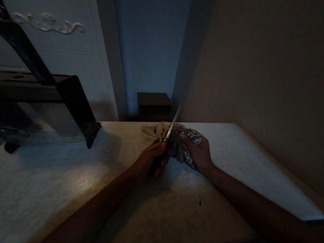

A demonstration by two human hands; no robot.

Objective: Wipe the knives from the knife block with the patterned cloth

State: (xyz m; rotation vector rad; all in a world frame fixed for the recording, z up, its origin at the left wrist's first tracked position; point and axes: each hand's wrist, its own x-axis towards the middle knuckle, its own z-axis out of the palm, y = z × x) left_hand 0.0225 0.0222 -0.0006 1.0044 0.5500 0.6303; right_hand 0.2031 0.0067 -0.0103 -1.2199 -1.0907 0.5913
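Observation:
My left hand (155, 157) is closed around the dark handle of a long, thin tool with a pale rod-like shaft (173, 122). The shaft points up and away to the right; in this dim light I cannot tell whether it is a rod or a narrow blade seen edge-on. A crumpled, patterned grey-and-white cloth (182, 151) is bunched beside the tool, close to the base of the shaft. My right hand (198, 149) grips the cloth from the right, thumb on top. Part of the cloth lies behind the tool and my left fingers.
Both hands are over a pale tabletop (101, 169). A black rack with a see-through front (52, 119) stands at the left, with a dark upright part rising from it. A wall (273, 78) runs along the right. Beyond the far edge is a small brown box-like piece (153, 99).

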